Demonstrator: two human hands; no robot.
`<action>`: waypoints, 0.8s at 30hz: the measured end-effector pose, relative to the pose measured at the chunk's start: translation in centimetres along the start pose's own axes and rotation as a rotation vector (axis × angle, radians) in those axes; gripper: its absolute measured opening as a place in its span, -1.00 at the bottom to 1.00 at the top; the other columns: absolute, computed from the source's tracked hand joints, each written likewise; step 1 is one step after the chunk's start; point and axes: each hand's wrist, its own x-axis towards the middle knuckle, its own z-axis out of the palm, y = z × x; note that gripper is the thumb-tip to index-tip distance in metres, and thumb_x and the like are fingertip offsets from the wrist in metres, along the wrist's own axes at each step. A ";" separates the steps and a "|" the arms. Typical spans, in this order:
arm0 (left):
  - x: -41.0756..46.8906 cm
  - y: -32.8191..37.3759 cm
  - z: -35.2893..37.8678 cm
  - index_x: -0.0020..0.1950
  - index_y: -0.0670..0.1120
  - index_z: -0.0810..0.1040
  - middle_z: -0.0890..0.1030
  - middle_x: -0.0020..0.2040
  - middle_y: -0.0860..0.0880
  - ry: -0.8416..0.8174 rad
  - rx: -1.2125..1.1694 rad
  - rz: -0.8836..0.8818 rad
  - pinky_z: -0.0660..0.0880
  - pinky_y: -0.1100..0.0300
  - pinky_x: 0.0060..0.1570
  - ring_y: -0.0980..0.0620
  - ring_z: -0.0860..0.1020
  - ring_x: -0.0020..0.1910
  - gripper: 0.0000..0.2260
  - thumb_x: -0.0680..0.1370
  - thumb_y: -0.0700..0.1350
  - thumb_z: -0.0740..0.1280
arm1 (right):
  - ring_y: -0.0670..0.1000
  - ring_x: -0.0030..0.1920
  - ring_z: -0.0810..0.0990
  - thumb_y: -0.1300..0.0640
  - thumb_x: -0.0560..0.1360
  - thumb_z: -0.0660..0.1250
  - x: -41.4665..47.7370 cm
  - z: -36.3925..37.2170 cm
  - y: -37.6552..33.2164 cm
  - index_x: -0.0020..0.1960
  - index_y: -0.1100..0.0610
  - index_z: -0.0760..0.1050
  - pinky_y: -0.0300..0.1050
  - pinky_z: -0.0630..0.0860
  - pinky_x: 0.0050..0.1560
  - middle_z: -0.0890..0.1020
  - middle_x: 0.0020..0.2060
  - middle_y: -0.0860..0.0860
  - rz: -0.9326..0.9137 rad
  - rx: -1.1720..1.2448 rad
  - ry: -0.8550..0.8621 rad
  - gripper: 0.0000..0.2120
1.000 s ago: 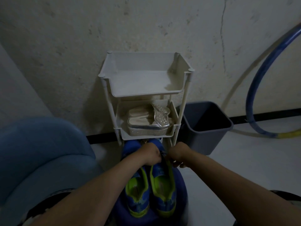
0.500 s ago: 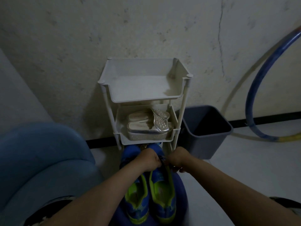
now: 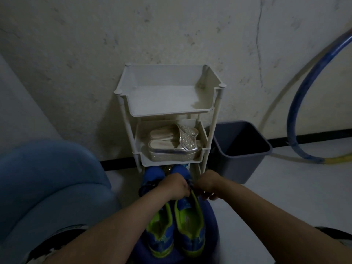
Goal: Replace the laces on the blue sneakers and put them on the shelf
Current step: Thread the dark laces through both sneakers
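Note:
Two blue sneakers with lime-green lining stand side by side, toes toward the shelf, on a round blue seat (image 3: 212,221). These are the left sneaker (image 3: 161,235) and the right sneaker (image 3: 190,225). My left hand (image 3: 177,185) and my right hand (image 3: 207,184) sit close together over the front of the right sneaker. Their fingers are curled on a dark lace (image 3: 190,182) between them. The hands hide most of the lacing. The white three-tier shelf (image 3: 217,103) stands just beyond, against the wall, and its top tier holds nothing.
Silver sandals (image 3: 171,147) fill the shelf's middle tier. A grey bin (image 3: 238,159) stands on the floor right of the shelf. A blue and yellow hoop (image 3: 297,111) leans on the wall at far right. A blue padded chair (image 3: 47,187) is at my left.
Both hands stay on the lace at the front of the right sneaker with only small finger movement. The view has shifted slightly, so the shelf sits lower in the frame.

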 end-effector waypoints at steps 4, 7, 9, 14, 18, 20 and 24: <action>-0.1 0.5 0.3 -0.36 -0.08 0.55 0.57 -0.26 -0.07 0.079 0.025 -0.037 0.52 0.13 -0.13 -0.08 0.60 -0.13 -0.78 0.49 -0.12 0.42 | 0.00 -0.30 0.63 0.11 0.53 0.38 0.3 -0.1 0.3 -0.09 0.20 0.58 -0.21 0.50 -0.35 0.68 -0.21 0.08 0.005 -0.011 -0.012 -0.86; 0.0 0.5 0.1 -0.29 -0.09 0.61 0.57 -0.28 -0.05 0.059 0.014 -0.031 0.50 0.16 -0.15 -0.05 0.60 -0.15 -0.85 0.48 -0.12 0.43 | -0.01 -0.30 0.63 -0.01 0.55 0.38 0.3 0.1 0.5 -0.02 0.21 0.59 -0.19 0.49 -0.34 0.68 -0.22 0.05 -0.006 0.045 -0.013 -0.74; 0.1 0.4 -0.2 -0.21 -0.12 0.65 0.63 -0.21 -0.06 0.026 0.023 -0.030 0.49 0.18 -0.12 -0.02 0.60 -0.13 -0.90 0.47 -0.11 0.44 | 0.00 -0.30 0.63 -0.02 0.53 0.40 0.5 0.4 0.6 0.02 0.24 0.60 -0.18 0.50 -0.34 0.69 -0.20 0.07 -0.009 0.063 0.004 -0.70; 0.0 0.6 -1.9 0.05 -0.11 0.69 0.68 0.01 -0.09 -0.074 0.101 0.013 0.55 0.12 0.05 -0.01 0.62 -0.01 -0.78 0.48 -0.03 0.45 | 0.07 -0.27 0.68 0.16 0.54 0.35 0.9 -0.2 0.6 -0.03 0.27 0.56 -0.13 0.56 -0.35 0.70 -0.13 0.16 -0.030 0.198 0.134 -0.85; -0.2 1.2 -3.1 0.14 -0.05 0.65 0.64 0.09 -0.03 -0.009 0.102 0.090 0.50 0.17 0.04 0.02 0.57 0.03 -0.76 0.51 -0.01 0.42 | 0.07 -0.33 0.59 0.20 0.58 0.23 0.1 -1.6 0.1 -0.14 0.22 0.52 -0.11 0.49 -0.43 0.61 -0.24 0.14 -0.135 0.383 0.299 -0.83; -0.2 1.6 -3.2 0.14 0.00 0.65 0.64 0.07 -0.01 0.024 0.047 0.122 0.48 0.17 0.03 0.04 0.56 0.04 -0.76 0.51 0.03 0.41 | 0.09 -0.41 0.56 0.20 0.62 0.19 -0.1 -1.8 -0.3 -0.05 0.32 0.53 -0.12 0.43 -0.46 0.58 -0.29 0.18 -0.193 0.553 0.315 -0.78; -0.3 2.6 -3.0 0.04 -0.03 0.69 0.62 -0.12 0.01 0.033 -0.081 0.154 0.44 0.20 -0.10 0.04 0.57 -0.08 -0.81 0.53 0.03 0.39 | 0.18 -0.36 0.59 0.13 0.58 0.26 -0.6 -2.0 -1.0 0.01 0.40 0.52 0.01 0.59 -0.29 0.57 -0.26 0.20 -0.341 0.696 0.291 -0.71</action>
